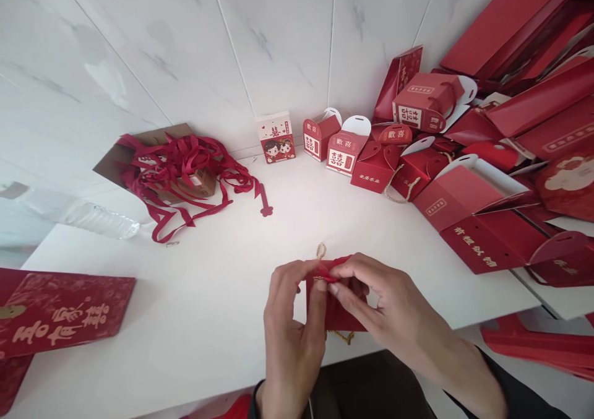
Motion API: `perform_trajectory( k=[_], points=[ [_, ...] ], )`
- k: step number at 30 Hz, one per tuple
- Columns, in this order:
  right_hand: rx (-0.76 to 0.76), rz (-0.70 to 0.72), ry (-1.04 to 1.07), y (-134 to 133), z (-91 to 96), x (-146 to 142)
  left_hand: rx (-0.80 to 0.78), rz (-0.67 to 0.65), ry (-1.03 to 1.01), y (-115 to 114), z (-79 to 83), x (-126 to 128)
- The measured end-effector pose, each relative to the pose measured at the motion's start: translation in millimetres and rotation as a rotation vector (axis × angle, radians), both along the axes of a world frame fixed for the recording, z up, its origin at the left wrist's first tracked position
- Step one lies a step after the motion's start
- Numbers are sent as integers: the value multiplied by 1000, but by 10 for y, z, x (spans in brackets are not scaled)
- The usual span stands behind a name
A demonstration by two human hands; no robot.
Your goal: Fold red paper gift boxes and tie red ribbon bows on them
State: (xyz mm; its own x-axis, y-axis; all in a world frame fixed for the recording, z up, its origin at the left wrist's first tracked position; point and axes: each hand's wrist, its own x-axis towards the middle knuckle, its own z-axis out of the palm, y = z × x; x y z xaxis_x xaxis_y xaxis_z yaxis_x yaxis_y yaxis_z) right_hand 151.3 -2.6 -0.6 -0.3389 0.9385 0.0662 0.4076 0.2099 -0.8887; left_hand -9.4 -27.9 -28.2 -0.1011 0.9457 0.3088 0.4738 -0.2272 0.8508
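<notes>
A small red gift box (341, 317) sits at the table's front edge between my hands. Gold twisted cord (321, 250) loops out at its far side, and more cord shows at its near side. My left hand (297, 320) pinches a red ribbon (327, 275) at the top of the box, thumb and forefinger closed. My right hand (383, 301) grips the same ribbon from the right between thumb and fingers. Part of the ribbon and the box top are hidden behind my fingers.
A cardboard box (160, 137) spills red ribbons at the left back. A plastic bottle (104, 218) lies beside it. Red gift bags (88, 314) rest at the left. Small candy boxes (341, 153) stand along the wall, with piled red boxes (482, 233) on the right.
</notes>
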Motion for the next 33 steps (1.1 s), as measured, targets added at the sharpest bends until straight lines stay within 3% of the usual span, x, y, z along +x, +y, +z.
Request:
perform_trajectory(
  k=[5,16,24,29,33],
  points=[
    [-42,-11,21,6,-11,22,-115,-60,43,-53,-20,24],
    [19,-49,-67,27,64,123,-57,31,-38,6,-34,69],
    [7,-36,-12,38,22,81,-111,-202,-7,-31,125,-85],
    [-11,-40,-34,29,28,98,-38,-98,72,13,114,-152],
    [5,-50,-52,23,45,75,161,52,216,59,40,-103]
  ],
)
